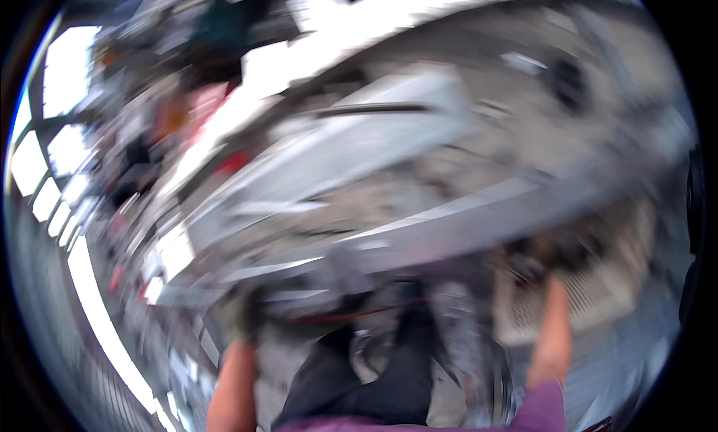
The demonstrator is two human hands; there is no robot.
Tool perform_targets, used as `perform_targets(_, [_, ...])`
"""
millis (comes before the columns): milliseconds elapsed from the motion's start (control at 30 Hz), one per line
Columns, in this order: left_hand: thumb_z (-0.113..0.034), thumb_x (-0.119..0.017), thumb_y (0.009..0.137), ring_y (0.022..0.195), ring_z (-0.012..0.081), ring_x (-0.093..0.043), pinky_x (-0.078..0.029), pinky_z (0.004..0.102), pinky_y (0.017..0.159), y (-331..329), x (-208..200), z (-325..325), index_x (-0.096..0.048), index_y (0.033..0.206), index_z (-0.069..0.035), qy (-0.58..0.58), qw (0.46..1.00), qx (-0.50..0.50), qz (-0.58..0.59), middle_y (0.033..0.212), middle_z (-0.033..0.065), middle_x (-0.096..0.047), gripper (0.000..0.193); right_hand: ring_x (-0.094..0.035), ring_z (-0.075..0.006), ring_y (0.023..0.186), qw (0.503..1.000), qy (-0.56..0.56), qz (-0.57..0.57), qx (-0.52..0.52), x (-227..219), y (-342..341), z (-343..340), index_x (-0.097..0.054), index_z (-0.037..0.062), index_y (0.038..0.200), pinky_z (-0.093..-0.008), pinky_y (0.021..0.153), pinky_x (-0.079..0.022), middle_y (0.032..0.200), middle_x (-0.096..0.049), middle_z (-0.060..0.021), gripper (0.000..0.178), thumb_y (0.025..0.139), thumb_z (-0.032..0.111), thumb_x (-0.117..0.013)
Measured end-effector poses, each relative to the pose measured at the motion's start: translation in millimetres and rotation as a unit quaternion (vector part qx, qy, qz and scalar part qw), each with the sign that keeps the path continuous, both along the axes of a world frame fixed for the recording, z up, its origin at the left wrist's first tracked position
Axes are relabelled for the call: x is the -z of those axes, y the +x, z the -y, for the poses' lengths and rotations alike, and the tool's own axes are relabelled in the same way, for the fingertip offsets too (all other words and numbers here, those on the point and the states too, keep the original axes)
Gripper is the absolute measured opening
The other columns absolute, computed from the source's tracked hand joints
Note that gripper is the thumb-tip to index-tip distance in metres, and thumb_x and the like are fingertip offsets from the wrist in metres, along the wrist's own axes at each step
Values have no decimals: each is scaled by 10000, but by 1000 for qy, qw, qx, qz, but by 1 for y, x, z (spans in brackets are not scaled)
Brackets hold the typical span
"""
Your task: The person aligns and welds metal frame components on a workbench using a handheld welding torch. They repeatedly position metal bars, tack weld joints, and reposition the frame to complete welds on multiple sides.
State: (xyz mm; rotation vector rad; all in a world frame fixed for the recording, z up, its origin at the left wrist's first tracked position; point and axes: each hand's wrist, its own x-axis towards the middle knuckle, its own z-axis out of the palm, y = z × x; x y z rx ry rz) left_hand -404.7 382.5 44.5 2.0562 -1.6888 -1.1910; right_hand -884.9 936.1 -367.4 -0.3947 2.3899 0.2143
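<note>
The right hand [547, 264] best moves gently at the pale basket [517, 312]; blur hides whether it or the left hand [239, 313] grips anything.

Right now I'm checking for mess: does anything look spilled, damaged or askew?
Nothing clearly stands out. The right hand is at the pale perforated basket, with no obvious spill there; heavy motion blur would hide small damage.
</note>
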Motion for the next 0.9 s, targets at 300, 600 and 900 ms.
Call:
perform_targets(300, [-214,-603,1061,1417,431,-571,-486,578,1155,110,-50,-21,-663,1458,-20,-140,964,181,133,1479,252,-646,446,-717,-399,1259,943,-14,-5,334,10,-30,-66,-741,38,1324,-476,1058,-575,1336,-744,-248,637,1002,565,-585])
perform_targets(600, [-275,-537,1102,1455,436,-525,-375,596,1247,197,25,138,-593,1530,-23,-148,912,349,154,1548,247,-587,500,-727,-427,1212,955,-84,-39,283,-48,12,-1,-793,62,1227,-474,1038,-582,1232,-770,-266,531,885,460,-707])
perform_targets(900, [-265,-529,1134,1502,314,-497,-359,467,1291,152,10,125,-526,1572,-1,-93,945,245,194,1589,216,-557,511,-668,-398,1325,912,-38,-201,355,-102,-104,-32,-686,42,1420,-442,1090,-537,1413,-697,-263,716,883,506,-781])
